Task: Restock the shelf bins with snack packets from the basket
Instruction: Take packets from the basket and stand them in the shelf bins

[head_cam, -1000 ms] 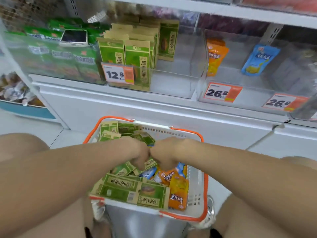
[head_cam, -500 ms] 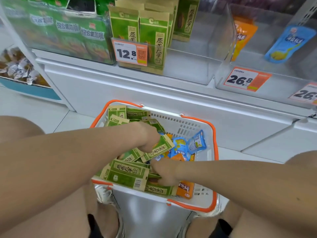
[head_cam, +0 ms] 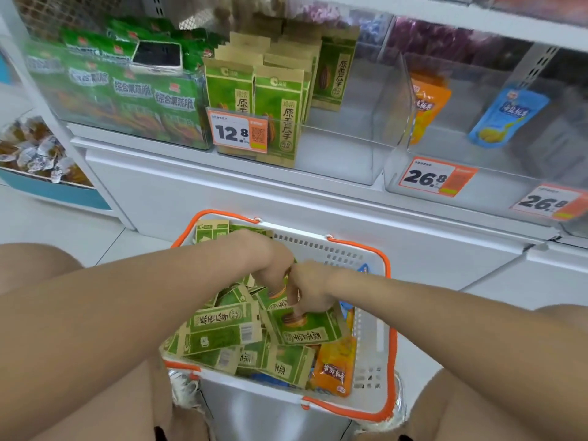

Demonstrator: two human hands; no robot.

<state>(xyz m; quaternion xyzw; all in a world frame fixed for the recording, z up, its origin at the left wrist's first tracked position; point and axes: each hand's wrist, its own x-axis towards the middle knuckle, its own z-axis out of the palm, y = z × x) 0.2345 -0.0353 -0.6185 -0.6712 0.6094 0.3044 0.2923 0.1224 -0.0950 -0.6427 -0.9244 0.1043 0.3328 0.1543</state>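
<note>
A white basket with an orange rim stands on a metal stool in front of me, full of green-and-tan seed packets; an orange pouch lies at its right side. My left hand and right hand meet over the middle of the basket, fingers curled down. My right hand pinches the top edge of a green seed packet. My left hand's fingertips curl onto a green packet right beside it; the grip itself is hidden. Above, a clear shelf bin holds upright rows of the same packets.
The left bin holds green bags with a phone lying on top. The right bin holds an orange pouch and a blue pouch. Price tags hang on the bin fronts. A blue tub of wrapped sweets stands at far left.
My right hand rose from the basket's near side to meet my left hand in the middle, and it now pinches a green packet. The view tilted up toward the shelf.
</note>
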